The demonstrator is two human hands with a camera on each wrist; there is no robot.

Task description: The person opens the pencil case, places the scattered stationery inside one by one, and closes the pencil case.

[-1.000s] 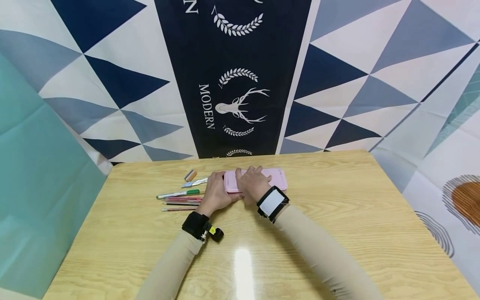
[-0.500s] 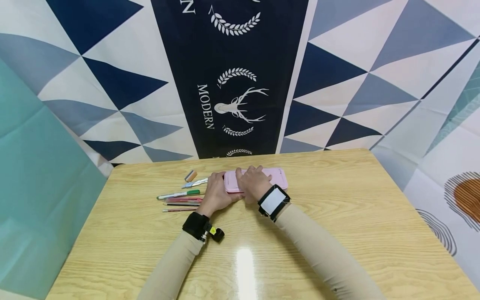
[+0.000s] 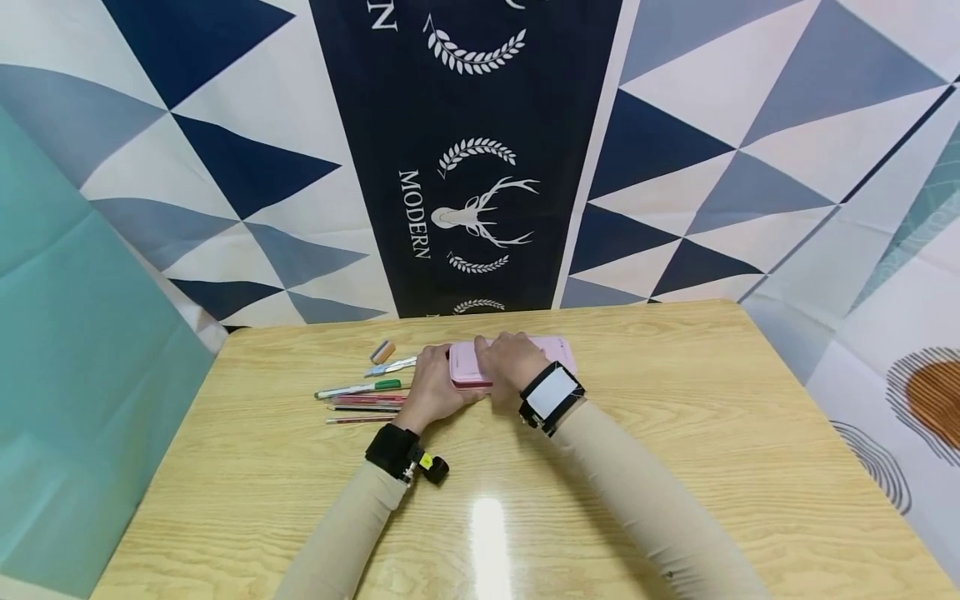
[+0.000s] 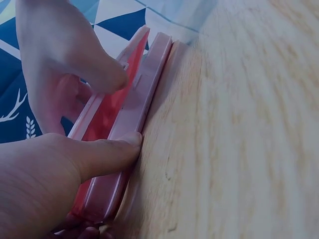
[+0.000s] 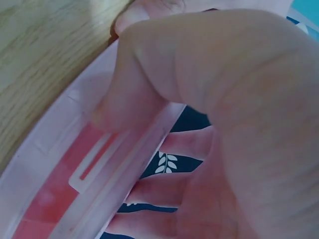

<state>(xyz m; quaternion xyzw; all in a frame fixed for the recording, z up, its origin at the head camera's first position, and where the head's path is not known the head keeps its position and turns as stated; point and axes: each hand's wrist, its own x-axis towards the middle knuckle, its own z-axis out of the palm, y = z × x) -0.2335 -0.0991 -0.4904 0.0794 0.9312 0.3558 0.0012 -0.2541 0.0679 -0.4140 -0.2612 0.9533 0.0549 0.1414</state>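
Observation:
A pink pencil case (image 3: 467, 365) lies near the table's back edge, its lid partly raised along the near side. In the left wrist view a red interior shows between the lid and the base (image 4: 147, 82). My left hand (image 3: 433, 387) grips the case's left end, the thumb pressed against the base's front wall. The right hand (image 3: 512, 360) holds the lid, with its thumb at the clasp (image 5: 94, 162) and its fingers over the top. What the case contains is hidden.
Left of the case lie a green-and-white marker (image 3: 356, 388), several pencils (image 3: 367, 401), a pale blue compass-like tool (image 3: 390, 367) and an orange eraser (image 3: 382, 352). A patterned cloth (image 3: 480, 208) hangs behind the wooden table (image 3: 637, 350).
The right hand has shifted slightly to the right, and the lid's near edge has lifted, showing more red at the gap. The left hand stays in place on the case.

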